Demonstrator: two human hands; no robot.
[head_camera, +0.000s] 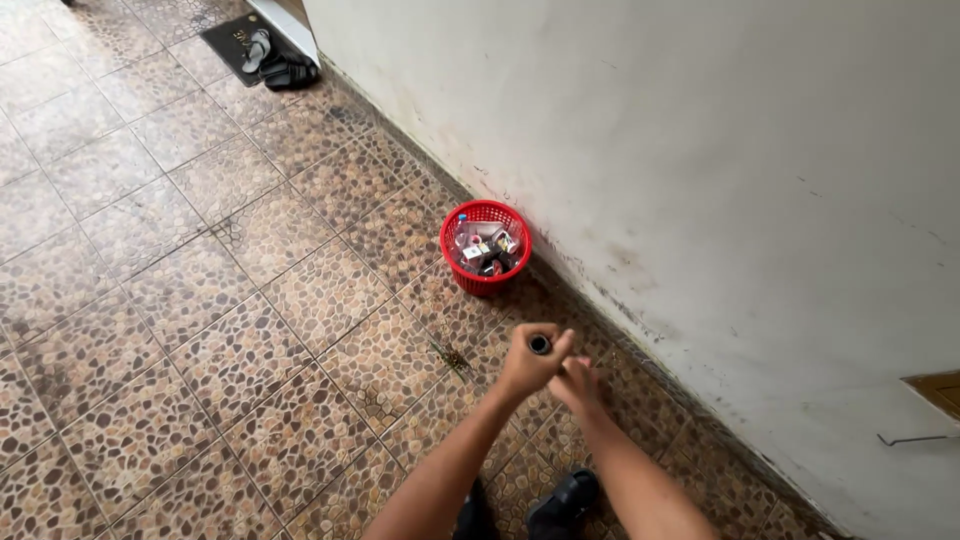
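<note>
My left hand (528, 362) is closed around the top of a dark round handle end (540, 345) that points up at the camera; the rest of the handle is hidden below my hands. My right hand (577, 382) grips the same handle just beneath and to the right, touching the left hand. Both arms reach forward over the pebble-patterned tile floor (200, 300). A small red plastic basket (486, 246) stands on the floor against the wall, a short way beyond my hands, filled with small bottles and wrappers.
A stained white wall (700, 150) runs along the right. Dark sandals (272, 62) lie on a dark mat at the top by a doorway. My black shoe (563, 500) shows at the bottom. A small dark scrap (452, 356) lies on the tiles left of my hands.
</note>
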